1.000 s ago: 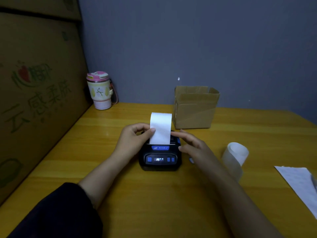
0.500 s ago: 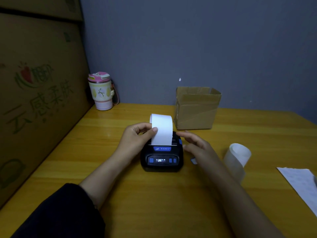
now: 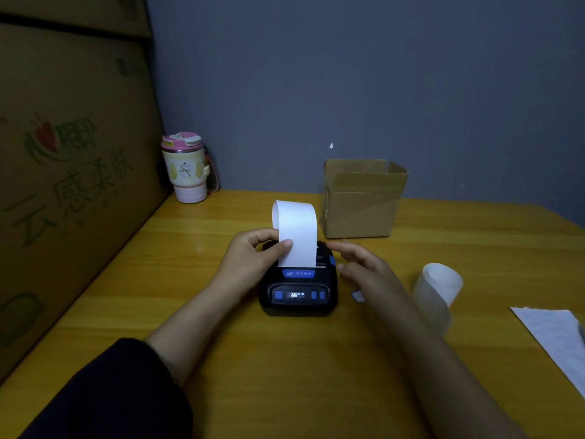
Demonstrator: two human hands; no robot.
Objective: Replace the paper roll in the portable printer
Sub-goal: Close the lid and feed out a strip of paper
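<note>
A small black portable printer [image 3: 297, 293] with blue buttons and a lit display sits on the wooden table in the middle of the head view. A white paper strip [image 3: 297, 236] rises from its slot and curls backward at the top. My left hand [image 3: 253, 261] pinches the strip's left edge between thumb and fingers. My right hand [image 3: 364, 264] hovers just right of the printer, fingers spread, holding nothing. A loose curl of translucent paper [image 3: 438, 286] stands on the table to the right.
An open cardboard box [image 3: 364, 201] stands behind the printer. A pink-lidded cup [image 3: 186, 169] is at the back left beside large cartons [image 3: 69, 172]. A white sheet [image 3: 557, 337] lies at the right edge. A small white scrap [image 3: 357, 296] lies by the printer.
The paper strip has come further out and its top has curled over backward. My right hand has drawn slightly away from the printer's top. The view shifted a little.
</note>
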